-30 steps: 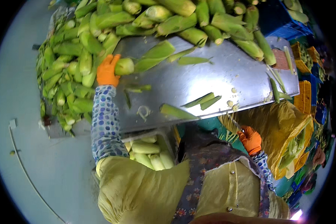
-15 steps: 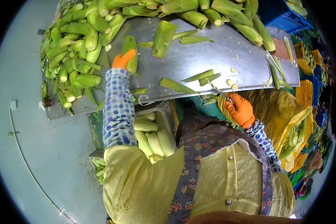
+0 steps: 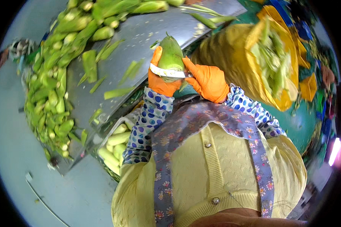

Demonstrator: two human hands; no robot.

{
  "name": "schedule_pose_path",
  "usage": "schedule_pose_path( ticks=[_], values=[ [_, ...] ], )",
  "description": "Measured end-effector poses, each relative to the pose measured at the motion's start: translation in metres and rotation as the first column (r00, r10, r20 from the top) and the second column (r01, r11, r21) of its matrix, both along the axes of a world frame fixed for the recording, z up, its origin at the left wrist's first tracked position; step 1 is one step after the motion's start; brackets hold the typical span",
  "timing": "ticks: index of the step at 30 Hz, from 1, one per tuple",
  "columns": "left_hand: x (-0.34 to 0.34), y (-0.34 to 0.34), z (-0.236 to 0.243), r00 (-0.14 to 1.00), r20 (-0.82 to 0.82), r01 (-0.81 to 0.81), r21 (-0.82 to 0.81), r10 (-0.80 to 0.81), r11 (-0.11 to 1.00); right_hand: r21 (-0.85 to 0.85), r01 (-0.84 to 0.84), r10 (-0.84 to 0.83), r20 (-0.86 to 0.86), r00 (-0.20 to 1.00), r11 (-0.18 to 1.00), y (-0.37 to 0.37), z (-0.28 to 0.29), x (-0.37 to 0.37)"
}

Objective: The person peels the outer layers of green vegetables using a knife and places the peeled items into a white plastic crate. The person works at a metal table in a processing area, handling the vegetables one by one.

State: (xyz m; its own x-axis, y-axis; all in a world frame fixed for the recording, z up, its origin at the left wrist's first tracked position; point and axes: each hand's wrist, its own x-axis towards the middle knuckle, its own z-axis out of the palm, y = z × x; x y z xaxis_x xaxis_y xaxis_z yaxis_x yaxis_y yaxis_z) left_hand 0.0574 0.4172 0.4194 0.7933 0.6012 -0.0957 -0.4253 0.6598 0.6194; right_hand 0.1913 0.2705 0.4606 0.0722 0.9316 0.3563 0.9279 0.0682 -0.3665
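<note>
An ear of corn [image 3: 171, 53] in its green husk stands with its blunt end toward me, and my left hand [image 3: 161, 80], in an orange glove, is closed around it. My right hand [image 3: 210, 81], gloved the same, grips a knife [image 3: 166, 72] by its handle. The pale blade lies across the blunt end of the ear, touching it. Both hands are close together in front of my chest, near the edge of the metal table [image 3: 113, 72].
Many unhusked ears [image 3: 51, 94] are heaped along the table's left and far sides. Loose husk strips [image 3: 119, 92] lie nearer. A crate of pale, peeled ears [image 3: 115, 145] stands below the edge. To the right, a yellow sack [image 3: 231, 53] holds husks.
My left hand has brought the ear from the table to my chest. My right hand has raised the knife to it. The view has turned toward the right.
</note>
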Motion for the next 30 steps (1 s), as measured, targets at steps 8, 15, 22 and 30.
schedule_pose_path(
  ticks=[8, 15, 22, 30],
  values=[
    [0.098, -0.066, -0.006, 0.955, 0.041, 0.265, -0.572, -0.295, 0.777, 0.176, 0.271, -0.234, -0.205, 0.950, 0.946, -0.076, -0.025, 0.065],
    [0.121, -0.082, 0.029, 0.926, -0.249, 0.210, -0.288, -0.284, 0.934, 0.116, 0.426, -0.420, -0.077, 0.904, 0.897, -0.100, -0.013, 0.121],
    [0.106, -0.099, 0.065, 0.774, -0.003, 0.612, -0.254, -0.633, 0.749, 0.300, 0.657, -0.550, -0.371, 0.748, 0.691, -0.134, -0.033, 0.236],
    [0.080, -0.072, 0.054, 0.664, 0.426, 0.746, -0.318, -0.614, 0.586, -0.127, 0.906, -0.911, -0.143, 0.387, 0.404, -0.164, 0.002, 0.275]
  ],
)
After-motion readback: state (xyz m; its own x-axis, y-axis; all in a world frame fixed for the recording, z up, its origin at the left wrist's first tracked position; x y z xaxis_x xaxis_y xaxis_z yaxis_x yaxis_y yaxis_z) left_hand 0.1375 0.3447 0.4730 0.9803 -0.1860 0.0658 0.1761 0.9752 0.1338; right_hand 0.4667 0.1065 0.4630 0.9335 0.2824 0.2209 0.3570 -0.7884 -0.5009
